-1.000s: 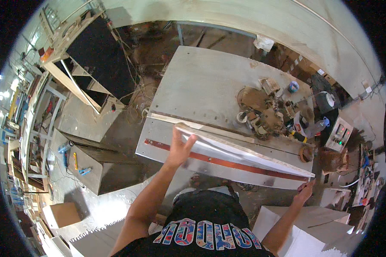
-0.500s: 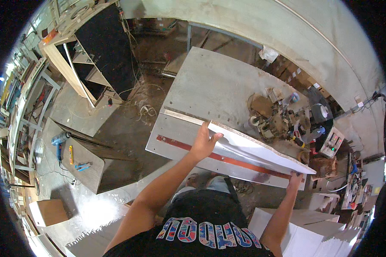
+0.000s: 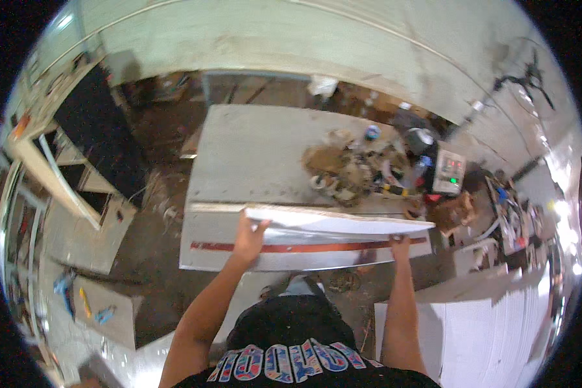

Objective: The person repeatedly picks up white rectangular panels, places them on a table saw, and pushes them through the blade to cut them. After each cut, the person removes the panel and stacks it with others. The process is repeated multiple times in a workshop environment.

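A long white board (image 3: pixel 343 223) with a rough brown edge is tilted up on the work table (image 3: pixel 252 155). My left hand (image 3: pixel 249 238) grips its left end, thumb on the near face and fingers behind. Near the right end my right hand (image 3: pixel 399 246) holds the same board, its fingers partly hidden. Under and in front of the board lies a shiny metal plate (image 3: pixel 220 260) with a reddish-brown strip (image 3: pixel 304 248) along it.
A cluttered heap of tools and scraps (image 3: pixel 343 168) covers the table's right side. Beyond it stands a control box (image 3: pixel 449 172) with a green light. White panels (image 3: pixel 465 336) are stacked at the lower right. A dark-backed cabinet (image 3: pixel 97 123) stands at left, near a low board (image 3: pixel 110 304) bearing tools.
The view has swung round, so the table and board now lie nearly level across the picture. Both hands still hold the board.
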Available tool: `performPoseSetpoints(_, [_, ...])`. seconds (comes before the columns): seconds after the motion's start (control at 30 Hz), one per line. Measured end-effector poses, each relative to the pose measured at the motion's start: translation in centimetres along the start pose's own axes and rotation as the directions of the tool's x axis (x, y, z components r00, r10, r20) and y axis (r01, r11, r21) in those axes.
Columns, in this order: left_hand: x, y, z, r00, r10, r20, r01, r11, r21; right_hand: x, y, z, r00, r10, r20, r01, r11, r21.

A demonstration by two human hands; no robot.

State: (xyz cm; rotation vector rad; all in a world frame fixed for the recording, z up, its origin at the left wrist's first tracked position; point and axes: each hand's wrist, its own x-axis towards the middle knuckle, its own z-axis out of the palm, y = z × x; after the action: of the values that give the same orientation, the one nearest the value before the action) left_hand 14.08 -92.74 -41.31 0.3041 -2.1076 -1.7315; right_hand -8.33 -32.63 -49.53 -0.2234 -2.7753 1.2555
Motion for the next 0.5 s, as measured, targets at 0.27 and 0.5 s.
performPoseSetpoints(0.27, [-2.3, -5.8, -0.7, 0.998, -0.056, 0.022, 0.045, 0.941, 0.334, -6.9, -1.8, -3.3, 0.943, -0.227, -0.244, 0.241, 0.970, 0.026])
performPoseSetpoints(0.5, [-5.1, 0.0, 1.0, 0.984, 0.135, -0.115, -0.131, 0.990, 0.047, -13.8, -5.7, -13.5, 0.992, -0.018, -0.121, -0.014, 0.964, -0.265])
